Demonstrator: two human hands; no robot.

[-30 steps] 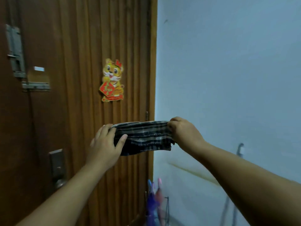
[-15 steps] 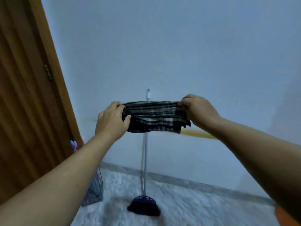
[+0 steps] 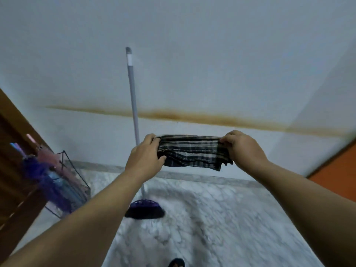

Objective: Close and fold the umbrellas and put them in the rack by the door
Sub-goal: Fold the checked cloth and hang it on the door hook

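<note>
A folded dark plaid umbrella (image 3: pixel 190 152) is held level in front of me, at chest height. My left hand (image 3: pixel 145 158) grips its left end and my right hand (image 3: pixel 241 149) grips its right end. A black wire rack (image 3: pixel 76 177) stands on the floor at the lower left, beside the wooden door (image 3: pixel 11 170). Several folded umbrellas lean in the rack, among them a purple one (image 3: pixel 44 180) and a pink one (image 3: pixel 47 158).
A broom with a grey handle (image 3: pixel 133 110) and a purple head (image 3: pixel 144 209) leans on the white wall just behind my left hand. The floor (image 3: pixel 202 218) is grey-white marble. An orange surface (image 3: pixel 337 174) shows at the right edge. A dark shoe tip (image 3: pixel 176 263) is at the bottom.
My view has swung from the door to the right and down, so the floor, broom and rack now show. Both hands keep the same grip on the plaid umbrella.
</note>
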